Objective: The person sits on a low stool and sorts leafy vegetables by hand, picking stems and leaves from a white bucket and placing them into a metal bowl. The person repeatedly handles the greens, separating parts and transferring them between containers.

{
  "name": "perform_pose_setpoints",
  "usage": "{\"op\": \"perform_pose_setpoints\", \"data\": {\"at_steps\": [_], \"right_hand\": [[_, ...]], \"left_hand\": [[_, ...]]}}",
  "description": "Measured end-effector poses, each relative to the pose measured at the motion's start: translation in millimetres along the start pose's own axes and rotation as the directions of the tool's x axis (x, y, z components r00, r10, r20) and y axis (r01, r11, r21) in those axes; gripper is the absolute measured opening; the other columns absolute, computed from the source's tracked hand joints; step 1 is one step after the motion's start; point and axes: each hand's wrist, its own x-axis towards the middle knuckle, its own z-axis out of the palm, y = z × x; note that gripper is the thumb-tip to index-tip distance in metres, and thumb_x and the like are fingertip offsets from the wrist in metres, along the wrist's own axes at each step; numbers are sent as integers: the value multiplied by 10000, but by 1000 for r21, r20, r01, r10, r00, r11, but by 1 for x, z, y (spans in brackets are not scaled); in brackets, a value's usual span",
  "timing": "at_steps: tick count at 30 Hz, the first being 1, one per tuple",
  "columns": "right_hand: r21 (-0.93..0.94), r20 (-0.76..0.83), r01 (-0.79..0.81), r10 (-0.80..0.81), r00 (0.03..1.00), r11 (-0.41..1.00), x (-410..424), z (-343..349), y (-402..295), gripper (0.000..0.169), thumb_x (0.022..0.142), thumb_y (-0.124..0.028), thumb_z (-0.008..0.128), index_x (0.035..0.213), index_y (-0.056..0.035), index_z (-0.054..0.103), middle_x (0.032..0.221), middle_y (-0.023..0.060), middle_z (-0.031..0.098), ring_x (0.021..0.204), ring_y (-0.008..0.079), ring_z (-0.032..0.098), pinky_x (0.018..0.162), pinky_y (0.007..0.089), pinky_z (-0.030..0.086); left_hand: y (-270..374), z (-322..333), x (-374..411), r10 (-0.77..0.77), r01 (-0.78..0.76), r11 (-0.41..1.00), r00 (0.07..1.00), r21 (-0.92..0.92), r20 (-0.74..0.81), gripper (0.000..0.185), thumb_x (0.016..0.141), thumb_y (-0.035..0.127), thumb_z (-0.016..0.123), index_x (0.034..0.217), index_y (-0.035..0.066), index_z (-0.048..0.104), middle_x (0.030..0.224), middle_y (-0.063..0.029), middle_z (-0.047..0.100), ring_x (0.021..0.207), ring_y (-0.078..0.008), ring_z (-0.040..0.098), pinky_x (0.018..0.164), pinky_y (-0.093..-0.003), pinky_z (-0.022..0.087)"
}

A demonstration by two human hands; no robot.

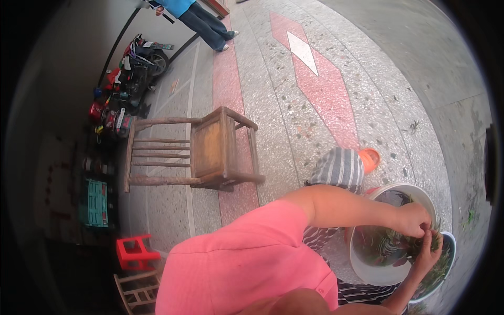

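Observation:
My left hand (pixel 413 219) is over the rim of a white plastic bucket (pixel 432 202), fingers closed on green plant stalks. Close against it, my right hand (pixel 430 250) pinches the same leafy bunch (pixel 417 249). More dark green leaves and stalks (pixel 388 244) lie inside the bucket. Beyond the bucket, partly under my right hand, a pale-rimmed basin (pixel 453 246) holds long thin greens (pixel 435 275). An orange shoe (pixel 369 159) and grey striped trouser leg (pixel 338 167) show beside the bucket. The fingertips and stalks overlap, so details are hidden.
Behind me are a wooden chair (pixel 208 149), a red plastic stool (pixel 138 252), another wooden seat (pixel 138 289) and a teal crate (pixel 96 202). Motorcycles (pixel 138 67) are parked by the wall. A person in jeans (pixel 206 25) stands nearby. Scraps of greens (pixel 413 126) lie on the ground.

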Motion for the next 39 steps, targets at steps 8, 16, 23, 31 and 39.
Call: {"op": "perform_pose_setpoints", "data": {"at_steps": [8,16,23,31,39], "right_hand": [[553,-239,-117,291,926,825,1,-26,-24,340,898,-254,525,1066,39,561,965,114,592,865,198,605,742,331,511],[681,-65,-175,298,952,711,-6,-35,-13,320,907,-232,515,1079,35,562,1024,111,599,898,183,596,759,313,497],[778,25,-178,253,967,603,-16,-16,-48,436,912,-256,481,1219,53,484,1138,146,560,969,210,571,849,345,463],[756,5,-114,168,986,645,-21,-32,-35,197,791,-131,603,966,-56,550,891,66,610,825,177,597,752,336,510],[517,-155,-197,318,935,833,-18,-24,-41,157,801,-150,630,908,-46,579,702,-4,549,601,83,499,554,207,399]], "left_hand": [[-96,39,1,-392,413,867,911,277,-132,281,721,126,577,980,20,601,982,-197,587,923,-316,592,774,-417,476],[-112,50,-49,-648,44,624,587,780,486,347,695,149,612,1028,51,620,989,-171,616,918,-324,608,726,-426,495],[-90,42,-46,-439,-76,600,801,797,407,188,686,192,611,827,97,691,818,-116,643,825,-293,625,687,-411,502],[5,-33,-16,-423,289,890,813,353,399,144,735,165,539,781,45,605,714,-90,634,650,-199,626,581,-341,486],[-10,-48,-19,-568,635,709,772,-307,287,162,870,238,558,957,102,568,862,12,601,743,-73,576,667,-200,416]]}}
